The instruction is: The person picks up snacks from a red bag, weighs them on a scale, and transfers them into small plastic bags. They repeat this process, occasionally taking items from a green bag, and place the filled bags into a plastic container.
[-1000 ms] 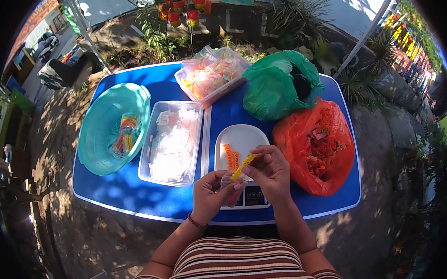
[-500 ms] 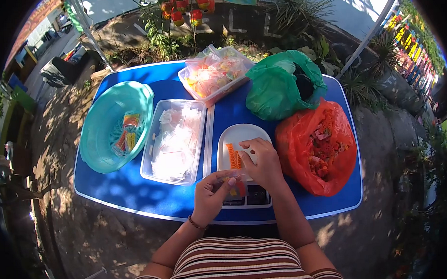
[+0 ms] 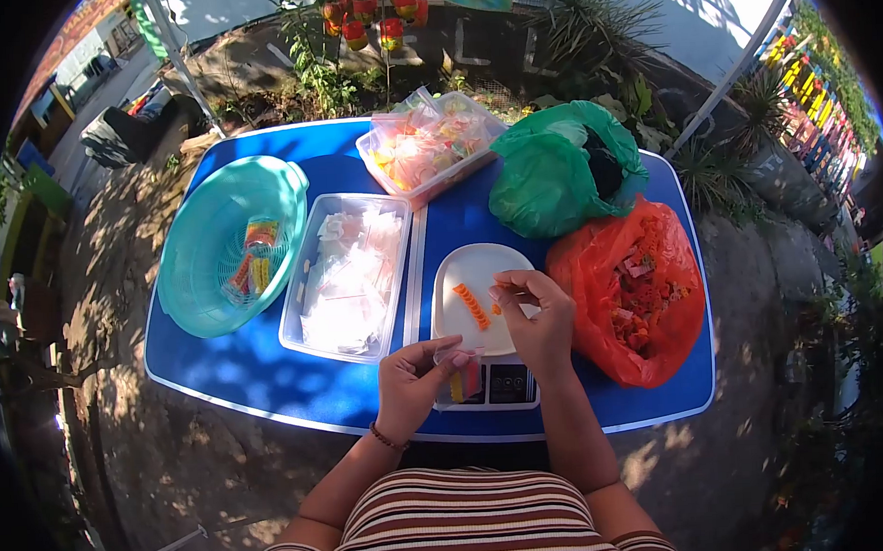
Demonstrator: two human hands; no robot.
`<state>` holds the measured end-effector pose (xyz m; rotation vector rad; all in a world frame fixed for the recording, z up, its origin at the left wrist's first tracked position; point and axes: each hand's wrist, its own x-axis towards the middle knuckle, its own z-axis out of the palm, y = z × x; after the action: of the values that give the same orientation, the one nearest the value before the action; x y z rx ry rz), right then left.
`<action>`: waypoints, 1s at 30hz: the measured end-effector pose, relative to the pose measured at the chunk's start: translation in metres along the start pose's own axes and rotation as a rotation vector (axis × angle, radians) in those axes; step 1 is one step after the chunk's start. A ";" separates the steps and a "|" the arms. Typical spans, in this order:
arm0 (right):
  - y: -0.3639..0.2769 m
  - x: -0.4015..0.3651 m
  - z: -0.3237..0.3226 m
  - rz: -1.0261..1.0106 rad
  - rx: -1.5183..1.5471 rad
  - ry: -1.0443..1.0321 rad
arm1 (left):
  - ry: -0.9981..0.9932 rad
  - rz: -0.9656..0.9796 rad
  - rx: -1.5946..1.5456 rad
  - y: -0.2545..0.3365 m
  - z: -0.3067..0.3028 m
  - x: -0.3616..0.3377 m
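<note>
Left hand gripped small clear bag just below white tray, right hand hovered over tray beside orange piece, its grip state was indeterminable.

1 head-worn view looks steeply down, close over the table.

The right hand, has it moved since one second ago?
Yes. The right hand has gone away from the left hand and farther from the person, its fingertips now over the white tray.
</note>
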<state>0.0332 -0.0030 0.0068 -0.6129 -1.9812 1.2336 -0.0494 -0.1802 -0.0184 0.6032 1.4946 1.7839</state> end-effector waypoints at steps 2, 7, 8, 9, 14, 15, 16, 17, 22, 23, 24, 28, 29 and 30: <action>-0.008 -0.005 0.000 0.017 0.398 0.113 | -0.018 0.012 -0.005 -0.001 0.002 0.000; -0.026 -0.018 -0.006 0.071 0.573 -0.013 | -0.070 0.032 -0.011 0.002 0.006 -0.001; -0.026 -0.020 -0.006 0.077 0.542 -0.049 | -0.075 0.041 -0.015 0.004 0.007 -0.002; -0.024 -0.023 -0.005 0.050 0.496 -0.086 | -0.079 0.050 -0.019 0.005 0.008 -0.002; -0.020 -0.028 -0.005 -0.062 0.221 -0.208 | -0.072 0.040 0.045 0.001 0.002 -0.001; -0.020 -0.028 -0.007 -0.080 0.176 -0.235 | -0.072 0.030 0.058 0.002 0.002 -0.001; -0.020 -0.025 -0.009 -0.118 0.129 -0.285 | -0.068 0.027 0.051 0.004 0.002 -0.001; -0.021 -0.022 -0.011 -0.155 0.082 -0.335 | -0.064 0.023 0.043 0.008 0.004 -0.001; -0.024 -0.020 -0.013 -0.260 -0.031 -0.434 | -0.142 0.009 0.016 0.007 0.002 -0.002; -0.026 -0.017 -0.018 -0.325 -0.079 -0.439 | -0.151 0.022 0.011 0.006 0.001 -0.002; -0.027 -0.014 -0.021 -0.391 -0.127 -0.444 | -0.159 0.036 0.005 0.005 0.001 -0.003; -0.012 -0.005 -0.014 -0.020 0.186 -0.222 | -0.100 0.010 -0.063 -0.002 0.006 -0.002; -0.007 -0.004 -0.011 -0.063 0.017 -0.221 | -0.108 -0.010 -0.073 -0.001 0.004 -0.002; 0.001 -0.002 -0.007 -0.107 -0.152 -0.219 | -0.115 -0.027 -0.083 0.001 0.003 -0.001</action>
<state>0.0405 -0.0001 0.0071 -0.4535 -2.2757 1.1323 -0.0464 -0.1792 -0.0171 0.6301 1.3386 1.7516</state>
